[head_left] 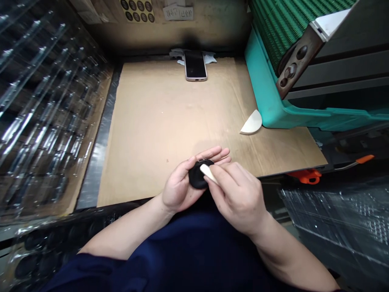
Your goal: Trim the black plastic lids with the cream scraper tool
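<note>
My left hand [180, 188] lies palm up and cradles a round black disc [197, 177], its thumb at the disc's edge and its fingers stretched out beneath. Between thumb and fingertips, my right hand [238, 194] pinches a small off-white piece [207, 172] that looks like a pad or wedge. The tip of this piece is over the disc's face and seems to touch it. Part of the disc is covered by the right hand. Farther right on the cardboard rests a white half-round piece [252, 122], apart from both hands.
Cardboard [146, 121] covers the worktop. A phone [195, 67] lies at the back on white tissue. To the right stands a teal bin [267, 93] beside a green ribbed belt [282, 24]. Clear plastic trays [39, 105] are stacked at left; an orange-handled tool [364, 159] is at right.
</note>
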`<state>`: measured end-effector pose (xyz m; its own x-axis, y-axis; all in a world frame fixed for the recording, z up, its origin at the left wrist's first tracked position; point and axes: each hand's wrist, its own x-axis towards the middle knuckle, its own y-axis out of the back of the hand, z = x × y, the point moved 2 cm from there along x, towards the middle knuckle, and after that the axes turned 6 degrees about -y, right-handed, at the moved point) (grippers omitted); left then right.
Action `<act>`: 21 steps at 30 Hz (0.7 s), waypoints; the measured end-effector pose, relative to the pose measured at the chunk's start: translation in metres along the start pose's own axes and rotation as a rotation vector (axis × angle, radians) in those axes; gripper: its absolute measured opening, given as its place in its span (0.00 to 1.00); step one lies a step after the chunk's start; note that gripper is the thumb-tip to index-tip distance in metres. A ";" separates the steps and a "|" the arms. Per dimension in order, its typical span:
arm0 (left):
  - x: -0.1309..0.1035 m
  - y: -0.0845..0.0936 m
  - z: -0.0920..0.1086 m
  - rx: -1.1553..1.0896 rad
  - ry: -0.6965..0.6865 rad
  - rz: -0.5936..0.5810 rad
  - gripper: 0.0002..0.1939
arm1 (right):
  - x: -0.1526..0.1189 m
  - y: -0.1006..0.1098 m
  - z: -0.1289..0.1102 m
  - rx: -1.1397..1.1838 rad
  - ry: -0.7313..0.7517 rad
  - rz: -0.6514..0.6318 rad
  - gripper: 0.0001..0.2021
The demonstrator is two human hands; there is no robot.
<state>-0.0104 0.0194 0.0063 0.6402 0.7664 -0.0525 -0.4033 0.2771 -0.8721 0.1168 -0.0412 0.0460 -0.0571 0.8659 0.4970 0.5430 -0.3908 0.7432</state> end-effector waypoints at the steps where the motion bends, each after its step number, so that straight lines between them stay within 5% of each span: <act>1: 0.000 0.000 0.001 -0.018 0.004 0.013 0.29 | 0.000 0.003 0.004 0.008 -0.021 0.032 0.09; 5: 0.001 -0.001 0.005 -0.057 -0.004 0.044 0.35 | -0.004 0.015 0.014 -0.040 -0.096 0.123 0.12; 9: 0.001 -0.002 0.004 -0.049 -0.039 0.020 0.34 | -0.005 0.016 0.008 -0.089 -0.057 0.062 0.10; 15: 0.000 0.000 0.002 -0.038 -0.066 0.050 0.29 | 0.005 0.004 -0.002 -0.212 0.026 -0.030 0.07; 21: 0.001 -0.002 0.003 -0.015 0.043 0.106 0.27 | 0.013 -0.010 0.000 -0.241 0.144 0.069 0.09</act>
<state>-0.0112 0.0211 0.0093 0.6222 0.7651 -0.1659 -0.4607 0.1865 -0.8677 0.1107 -0.0263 0.0446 -0.1541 0.7880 0.5961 0.3364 -0.5254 0.7815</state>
